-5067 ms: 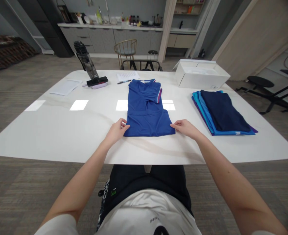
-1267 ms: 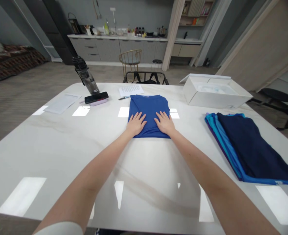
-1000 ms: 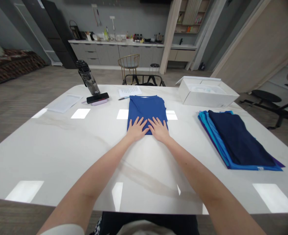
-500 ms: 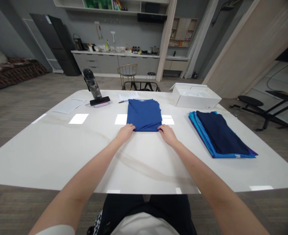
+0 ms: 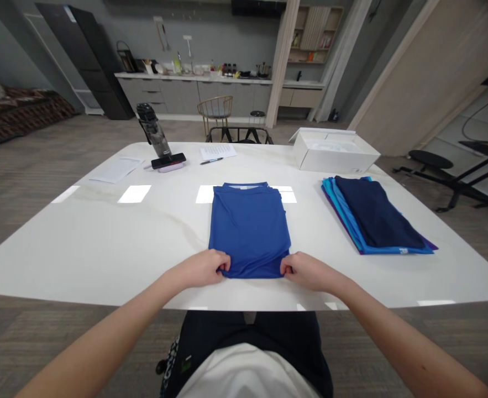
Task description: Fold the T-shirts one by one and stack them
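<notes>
Your left hand (image 5: 202, 269) and right hand (image 5: 310, 272) both grasp the near edge of the folded royal-blue short-sleeved shirt (image 5: 250, 229), one towards each corner. Your fingers look curled around the hem, though the view of them is poor. The shirt lies flat near the middle of the glossy white table (image 5: 61, 249), collar to the far side. To its right sits a folded stack of navy, turquoise and purple garments (image 5: 372, 218). At upper right stands an open white cardboard box (image 5: 335, 156); at upper left, a clear plastic water bottle (image 5: 154, 131) stands behind a black phone (image 5: 168, 161).
</notes>
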A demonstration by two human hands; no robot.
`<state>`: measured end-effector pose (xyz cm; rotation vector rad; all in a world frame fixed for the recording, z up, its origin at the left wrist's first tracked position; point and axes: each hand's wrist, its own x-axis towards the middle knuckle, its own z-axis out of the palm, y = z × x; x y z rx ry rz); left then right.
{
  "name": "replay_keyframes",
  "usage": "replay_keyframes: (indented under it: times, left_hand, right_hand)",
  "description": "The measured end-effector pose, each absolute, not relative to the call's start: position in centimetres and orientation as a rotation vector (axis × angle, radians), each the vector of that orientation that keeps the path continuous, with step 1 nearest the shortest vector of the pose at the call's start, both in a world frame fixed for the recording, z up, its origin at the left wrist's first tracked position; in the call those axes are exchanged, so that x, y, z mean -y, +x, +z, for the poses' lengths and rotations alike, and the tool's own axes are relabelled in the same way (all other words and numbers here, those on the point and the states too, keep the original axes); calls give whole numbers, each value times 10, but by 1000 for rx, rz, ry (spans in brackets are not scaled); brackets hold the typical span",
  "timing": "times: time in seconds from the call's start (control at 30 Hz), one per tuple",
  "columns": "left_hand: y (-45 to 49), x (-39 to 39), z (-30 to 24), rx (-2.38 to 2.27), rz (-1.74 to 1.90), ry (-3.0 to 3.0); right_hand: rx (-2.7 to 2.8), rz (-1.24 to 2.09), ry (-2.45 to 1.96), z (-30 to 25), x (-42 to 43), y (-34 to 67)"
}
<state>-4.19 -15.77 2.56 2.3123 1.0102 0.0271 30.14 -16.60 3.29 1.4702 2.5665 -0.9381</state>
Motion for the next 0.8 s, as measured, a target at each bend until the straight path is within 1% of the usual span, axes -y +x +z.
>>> replay_keyframes:
  times: [0.13, 0.23, 0.27, 0.3, 0.37, 0.43, 0.47, 0.57, 0.67, 0.73, 0.8]
  left_hand:
    - [-41, 163, 42, -869, -93, 2128]
    - [-39, 131, 47, -965, 43, 2084]
    - [-37, 115, 47, -1062, 147, 2136]
    - [-36, 98, 45, -1170, 247, 2220]
    - [-32, 64, 40, -1418, 372, 2371]
    - [-29, 30, 33, -1677, 408, 2403]
    - [-28, 15, 30, -1754, 385, 2401]
    - [-26, -26, 21, -1920, 225, 2293]
    - [-26, -57, 13, -1962, 52, 2107]
    - [-27, -69, 6, -1923, 33, 2017]
    - [-30, -75, -3, -1870, 95, 1946]
  right_hand:
    - [-2459, -1211, 1319, 47, 174, 298]
    - [-2455, -1363, 1398, 49, 140, 296]
    - [-2500, -1322, 1484, 47, 123, 295]
    - [-2582, -1210, 1576, 44, 105, 295]
    - [-2736, -857, 1788, 37, 66, 295]
    - [-2720, -560, 1942, 30, 28, 294]
    - [-2655, -477, 1993, 27, 10, 294]
    - [-2401, -419, 2116, 19, -34, 290]
    - [-2279, -516, 2159, 8, -62, 285]
    - [-2286, -587, 2201, -3, -68, 280]
    - [-2339, -563, 2287, -16, -66, 275]
